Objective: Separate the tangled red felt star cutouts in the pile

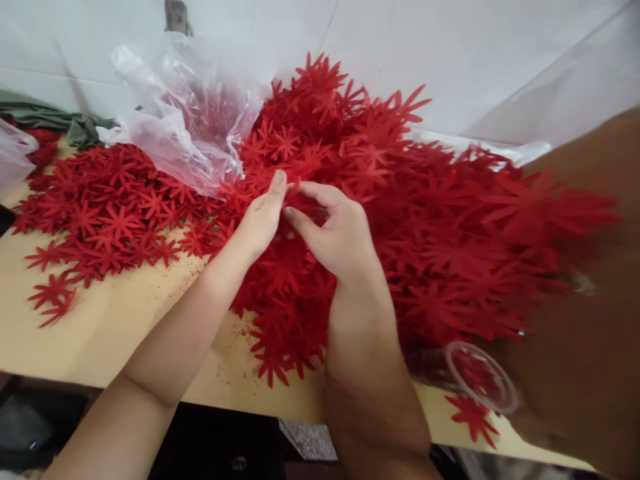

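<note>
My left hand (264, 217) and my right hand (337, 227) meet over a heap of red artificial flower pieces (435, 227), shaped like many-pointed stars. Between the left thumb and the right fingertips shows a small bit of a red flower piece (295, 188), mostly covered by the hands. The left thumb points up and away, while its other fingers are hidden behind the palm. On the right hand, index finger and thumb curl toward each other in a pinch. More loose red flower pieces (117, 220) spread over the table to the left.
A crumpled clear plastic bag (175, 133) stands behind the heap against the white wall (450, 60). At the front right a clear plastic cup (483, 377) lies on its side. A large brown surface (595, 320) borders the right. The pale tabletop (130, 313) bears red crumbs.
</note>
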### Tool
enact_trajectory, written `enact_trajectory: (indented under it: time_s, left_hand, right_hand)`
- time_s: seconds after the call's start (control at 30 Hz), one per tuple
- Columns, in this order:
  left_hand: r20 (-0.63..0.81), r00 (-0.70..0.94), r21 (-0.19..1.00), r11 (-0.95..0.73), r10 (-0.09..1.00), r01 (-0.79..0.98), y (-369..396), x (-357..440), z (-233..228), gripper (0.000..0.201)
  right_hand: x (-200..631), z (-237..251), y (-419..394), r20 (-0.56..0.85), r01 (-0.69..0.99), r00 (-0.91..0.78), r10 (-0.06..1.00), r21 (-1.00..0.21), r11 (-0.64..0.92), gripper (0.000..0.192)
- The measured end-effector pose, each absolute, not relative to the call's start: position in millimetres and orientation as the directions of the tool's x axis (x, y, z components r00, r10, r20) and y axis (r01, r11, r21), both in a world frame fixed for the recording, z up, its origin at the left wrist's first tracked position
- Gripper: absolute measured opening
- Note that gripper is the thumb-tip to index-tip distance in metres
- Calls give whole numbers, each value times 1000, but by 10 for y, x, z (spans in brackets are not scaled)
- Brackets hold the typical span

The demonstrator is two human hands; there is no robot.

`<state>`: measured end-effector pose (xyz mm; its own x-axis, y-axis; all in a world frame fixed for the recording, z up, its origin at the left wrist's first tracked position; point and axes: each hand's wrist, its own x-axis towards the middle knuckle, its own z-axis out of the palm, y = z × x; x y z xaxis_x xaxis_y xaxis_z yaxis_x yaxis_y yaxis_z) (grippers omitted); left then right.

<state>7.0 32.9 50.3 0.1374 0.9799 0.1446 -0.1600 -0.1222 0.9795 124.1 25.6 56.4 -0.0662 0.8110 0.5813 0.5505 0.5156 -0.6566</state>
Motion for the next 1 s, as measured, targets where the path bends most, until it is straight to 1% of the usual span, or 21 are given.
enact_trajectory:
  time_s: [0.07,0.13,0.23,0.37,0.47,0.57,0.6,0.63,0.7,0.73,0.77,0.8,0.87,0.93,1.0]
  left_hand:
    - [94,184,984,-64,979,-164,325,95,494,58]
    - [97,197,986,-68,976,-149,314,127,488,44]
    - [116,231,987,-86,966,-138,300,158,490,30]
    - [145,216,983,-115,966,-144,292,124,509,22]
    - [135,197,984,-109,971,-140,283,44,524,21]
    - [147,176,988,-137,973,-69,289,-35,523,24]
    - [177,165,984,-176,970,-20,300,-47,526,21]
    - [216,154,973,-225,964,43,317,-49,536,21]
    - [313,141,926,-335,939,177,364,-25,595,35]
    - [360,147,894,-386,921,228,389,-8,646,41]
    - [403,162,863,-433,901,259,413,5,707,42]
    - [444,182,835,-479,877,270,430,4,775,39]
    - [508,212,794,-549,835,261,431,-69,891,30]
    - [520,186,778,-552,834,301,368,-265,924,24]
    - [496,91,771,-486,864,412,236,-577,835,20]
  right_hand:
    - [1223,555,261,573,538,-3,819,-690,484,12]
    - [1219,554,271,555,510,112,825,-744,431,3]
    - [1205,573,263,509,437,206,836,-812,387,6]
    - [1161,605,238,487,358,248,837,-849,388,9]
    - [1201,615,264,487,296,356,798,-868,398,10]
    - [1349,599,342,504,252,473,722,-863,438,9]
    - [1406,590,371,529,274,482,698,-848,454,10]
    - [1457,581,395,551,309,480,683,-834,457,18]
    - [1523,578,414,577,396,438,689,-812,428,41]
    - [1535,588,405,586,452,413,697,-796,402,49]
    - [1535,605,383,598,512,398,696,-774,372,52]
    - [1527,630,351,617,565,381,689,-745,354,51]
    - [1504,688,273,665,613,323,674,-689,386,41]
    - [1494,734,208,690,548,285,665,-686,478,27]
    - [1509,749,181,705,481,292,646,-692,538,22]
